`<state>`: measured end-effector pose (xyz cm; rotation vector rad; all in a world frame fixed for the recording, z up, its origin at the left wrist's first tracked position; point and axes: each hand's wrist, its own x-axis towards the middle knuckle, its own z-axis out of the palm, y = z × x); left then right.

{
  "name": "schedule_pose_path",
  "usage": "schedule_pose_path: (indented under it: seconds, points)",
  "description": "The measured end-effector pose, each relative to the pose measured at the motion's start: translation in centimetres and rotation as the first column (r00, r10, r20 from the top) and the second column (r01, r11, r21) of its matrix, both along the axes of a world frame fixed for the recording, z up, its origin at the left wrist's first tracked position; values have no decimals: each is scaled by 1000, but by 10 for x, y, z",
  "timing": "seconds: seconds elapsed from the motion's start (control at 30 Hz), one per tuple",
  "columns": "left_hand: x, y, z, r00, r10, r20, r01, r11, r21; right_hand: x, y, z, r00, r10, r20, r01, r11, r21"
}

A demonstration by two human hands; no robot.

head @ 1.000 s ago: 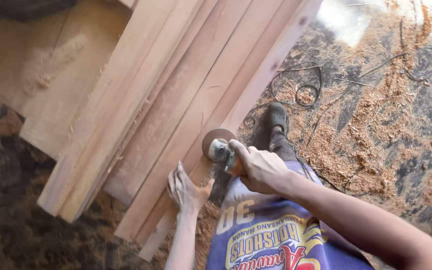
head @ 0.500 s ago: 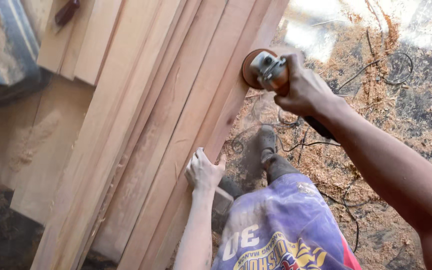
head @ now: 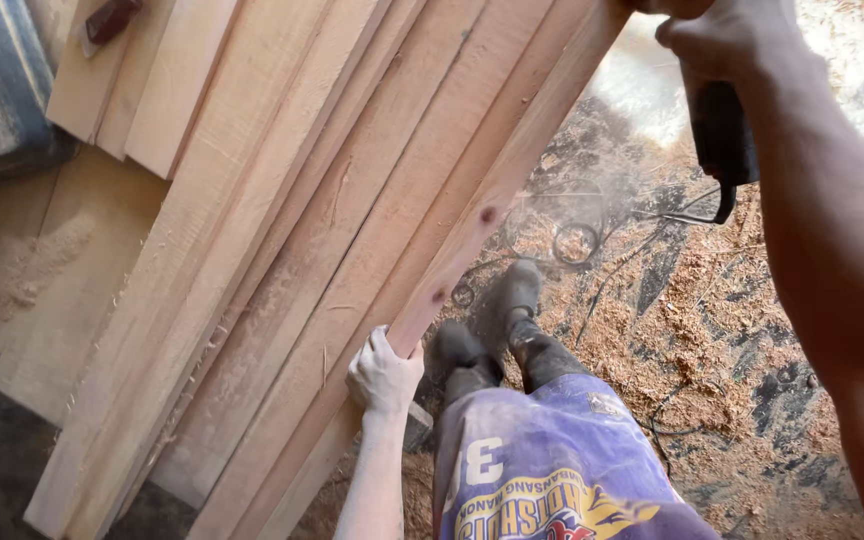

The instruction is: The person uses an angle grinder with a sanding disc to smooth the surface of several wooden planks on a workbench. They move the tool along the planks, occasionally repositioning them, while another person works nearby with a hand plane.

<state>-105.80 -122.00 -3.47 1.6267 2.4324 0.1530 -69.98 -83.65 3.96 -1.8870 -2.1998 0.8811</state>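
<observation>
Black angle grinder (head: 722, 135), smooth plastic body, clamped in right hand (head: 727, 45) at the top edge; fingers wrapped tight round the grip, disc end out of frame, long axis running up and away, cord end hanging below the fingers. Just left of those fingers, pale rough-sawn plank (head: 472, 235), long and narrow, slanting from lower left to upper right. Left hand (head: 384, 375) pressed on the plank's lower edge, fingers curled together over it. More planks (head: 252, 250) stacked leftward. Sawdust-covered floor (head: 732, 330) beneath, with dark boots (head: 497, 330).
</observation>
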Motion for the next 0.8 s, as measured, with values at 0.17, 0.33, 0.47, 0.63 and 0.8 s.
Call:
schedule_pose_path:
  seconds: [0.17, 0.33, 0.47, 0.63, 0.8]
  points:
    - [-5, -6, -7, 1000, -23, 4, 23, 999, 24, -54, -75, 24, 991, -94, -96, 88, 994, -64]
    - [-6, -4, -3, 999, -32, 28, 31, 998, 56, -132, -192, 58, 1000, 8, -18, -13, 961, -277]
    - [-3, -4, 2, 1000, -22, 22, 21, 998, 57, -161, -247, 64, 966, 183, -181, -211, 966, -150]
    - [-6, -5, 7, 998, -43, 37, 41, 998, 48, -153, -231, 69, 959, 283, -20, -277, 918, -283]
    - [-6, 5, 18, 992, -18, 125, 20, 1000, -20, -122, -163, 82, 980, 174, 101, -135, 941, -311]
